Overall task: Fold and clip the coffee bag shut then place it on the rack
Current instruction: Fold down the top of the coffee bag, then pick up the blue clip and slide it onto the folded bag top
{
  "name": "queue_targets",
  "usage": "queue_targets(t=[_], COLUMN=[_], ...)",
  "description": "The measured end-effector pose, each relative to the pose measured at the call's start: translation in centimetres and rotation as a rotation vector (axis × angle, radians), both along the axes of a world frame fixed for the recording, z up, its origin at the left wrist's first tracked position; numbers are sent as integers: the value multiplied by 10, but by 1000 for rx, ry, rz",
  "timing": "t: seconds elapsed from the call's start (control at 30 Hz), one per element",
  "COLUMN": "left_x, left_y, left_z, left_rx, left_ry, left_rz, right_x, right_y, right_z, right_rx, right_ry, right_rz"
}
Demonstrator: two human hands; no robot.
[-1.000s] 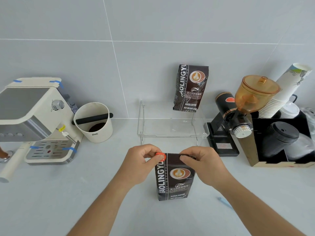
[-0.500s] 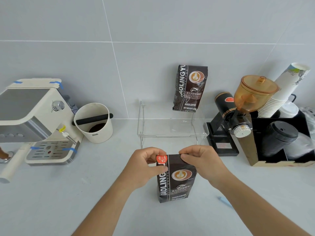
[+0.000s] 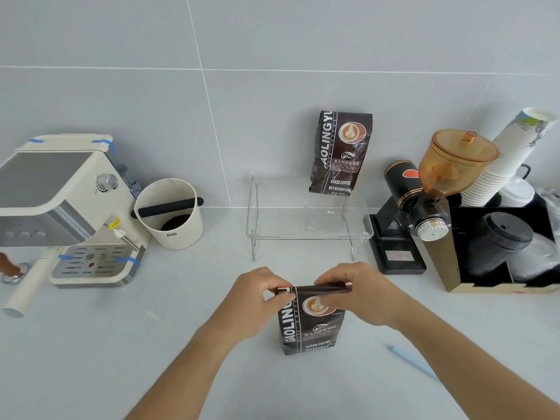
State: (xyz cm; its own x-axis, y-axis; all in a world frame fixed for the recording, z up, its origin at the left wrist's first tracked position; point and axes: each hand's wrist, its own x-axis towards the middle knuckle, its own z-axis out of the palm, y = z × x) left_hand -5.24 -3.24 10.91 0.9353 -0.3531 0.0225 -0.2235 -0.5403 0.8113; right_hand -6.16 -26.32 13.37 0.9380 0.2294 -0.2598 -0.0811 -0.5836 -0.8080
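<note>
A dark brown coffee bag (image 3: pixel 312 325) stands upright on the grey counter in front of me. My left hand (image 3: pixel 257 301) pinches its top left corner and my right hand (image 3: pixel 357 294) pinches the top right edge, with the top folded over between them. The orange clip seen before is hidden, likely under my left fingers. The clear acrylic rack (image 3: pixel 309 234) stands behind the bag against the wall. A second identical coffee bag (image 3: pixel 339 153) stands upright on the rack's back right part.
An espresso machine (image 3: pixel 60 207) and a white knock box (image 3: pixel 169 213) sit at the left. A coffee grinder (image 3: pixel 424 201) with an amber hopper, stacked paper cups (image 3: pixel 509 159) and a box of black lids (image 3: pixel 497 247) crowd the right. A light blue strip (image 3: pixel 415 363) lies near my right forearm.
Both hands have pressed the bag's top fold lower and flatter. The orange clip at the top left corner is no longer visible under my left fingers.
</note>
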Motion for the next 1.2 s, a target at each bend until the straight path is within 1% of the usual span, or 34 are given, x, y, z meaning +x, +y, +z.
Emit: queue_targets(t=[0.07,0.13,0.17,0.27,0.4,0.53,0.63,0.77,0.83,0.93,1.0,1.1,1.2], left_x=[1,3,4,7,9,8,6,2,0,-1,-1,-1,0], left_y=[1,4,5,9,7,6,10,8,7,3,0,-3,-5], left_z=[1,3,4,5,5,1,-4,-9,-9,-12,-12,-13,-14], left_rx=[8,34,57,90,60,14,-56,-89,-100,-117,-133,-148,-153], left_ry=[5,28,25,-9,-14,2,50,37,28,17,7,-10,-7], left_rz=[-38,-84,-111,-156,-172,-148,-89,-69,-67,-72,-70,-67,-57], right_x=[-2,-4,-5,-5,-5,-3,-3,-12,-17,-27,-39,-60,-82], right_y=[-2,-4,-5,-15,-25,-31,-32,-42,-53,-80,-99,-127,-152], right_z=[-3,-5,-5,-2,0,0,-6,-15,-21,-43,-64,-97,-127], right_rx=[-57,-72,-69,-62,-141,-145,-53,103,120,6,-149,-372,-536], right_ry=[-115,-231,-255,-259,-317,-312,-263,-175,-149,-87,-48,-40,-15], right_rz=[62,130,139,156,289,317,217,33,-52,-211,-294,-403,-508])
